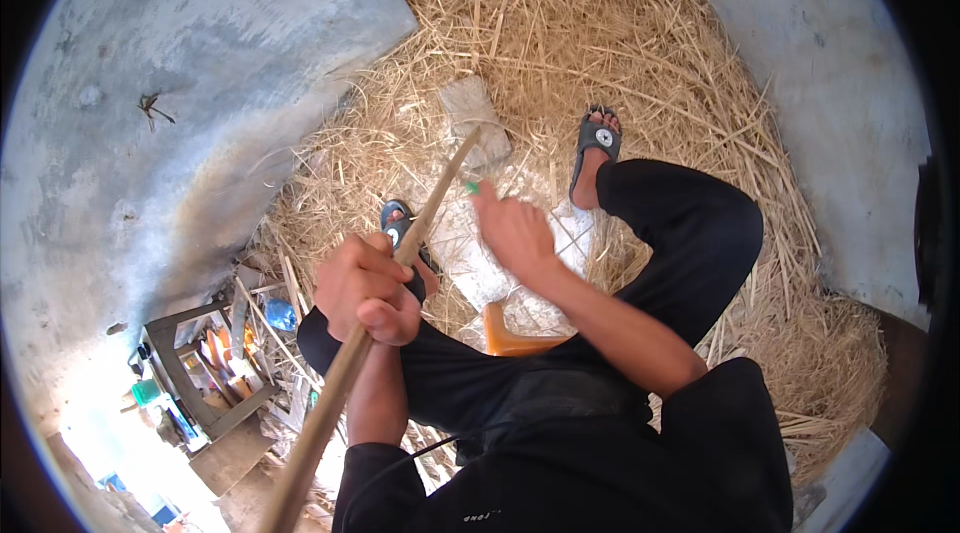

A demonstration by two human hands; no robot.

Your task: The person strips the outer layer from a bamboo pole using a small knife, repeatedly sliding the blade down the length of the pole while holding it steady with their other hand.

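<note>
My left hand is wrapped round a long tan wooden or bamboo pole. The pole slants from the lower edge, past my left arm, up to a narrowed tip above the pale floor patch. To the right of the tip, apart from the pole, is my right hand, its fingers curled in. A small green thing shows at its index finger and thumb; its kind is too small and blurred to tell.
Shavings and straw-like strips cover the floor around my sandalled feet. A grey block lies just ahead of the pole's tip. Beneath me shows an orange stool edge. Walls stand on both sides; a wooden frame with clutter is at the lower left.
</note>
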